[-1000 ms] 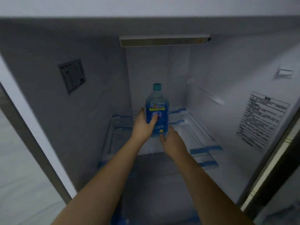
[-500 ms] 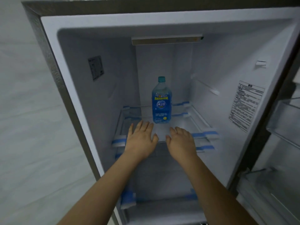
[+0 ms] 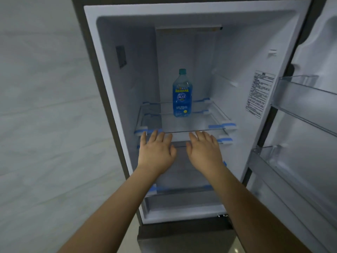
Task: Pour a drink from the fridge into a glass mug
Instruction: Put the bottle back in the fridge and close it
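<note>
Bottle (image 3: 182,95) of blue drink stands upright with its cap on, toward the back of the fridge's (image 3: 184,8) upper glass shelf (image 3: 197,125). Left hand (image 3: 156,152) and right hand (image 3: 204,151) hover side by side in front of the shelf's front edge, palms down, fingers straight and spread, holding nothing and clear of the bottle. Fridge door (image 3: 310,106) stands open at right.
</note>
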Demonstrator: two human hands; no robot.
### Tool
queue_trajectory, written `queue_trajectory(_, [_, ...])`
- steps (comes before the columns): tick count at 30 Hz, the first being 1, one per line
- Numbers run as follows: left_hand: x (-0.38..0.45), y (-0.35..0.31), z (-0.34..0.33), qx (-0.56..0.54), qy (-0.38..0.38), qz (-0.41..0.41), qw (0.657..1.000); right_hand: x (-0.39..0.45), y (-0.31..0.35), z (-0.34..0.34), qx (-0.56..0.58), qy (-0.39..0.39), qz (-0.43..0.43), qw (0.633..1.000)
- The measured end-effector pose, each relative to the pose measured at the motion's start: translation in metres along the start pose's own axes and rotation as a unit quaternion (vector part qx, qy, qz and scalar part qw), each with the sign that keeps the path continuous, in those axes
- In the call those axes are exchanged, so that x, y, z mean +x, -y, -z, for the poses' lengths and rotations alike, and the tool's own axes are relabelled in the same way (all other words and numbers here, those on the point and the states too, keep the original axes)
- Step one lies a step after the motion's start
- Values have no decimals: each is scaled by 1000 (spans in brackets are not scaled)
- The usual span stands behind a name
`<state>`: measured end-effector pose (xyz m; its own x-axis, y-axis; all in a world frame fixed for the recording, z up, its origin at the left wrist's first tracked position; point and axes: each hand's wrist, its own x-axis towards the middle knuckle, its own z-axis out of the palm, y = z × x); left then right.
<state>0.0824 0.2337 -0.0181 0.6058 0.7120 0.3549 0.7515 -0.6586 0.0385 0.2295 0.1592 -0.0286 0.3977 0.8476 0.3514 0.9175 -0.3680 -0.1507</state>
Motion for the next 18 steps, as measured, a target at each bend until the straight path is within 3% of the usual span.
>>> queue_trajectory(18, [-185, 19, 30, 6, 53, -78, 996, -187, 63, 37, -17, 0, -18, 1000])
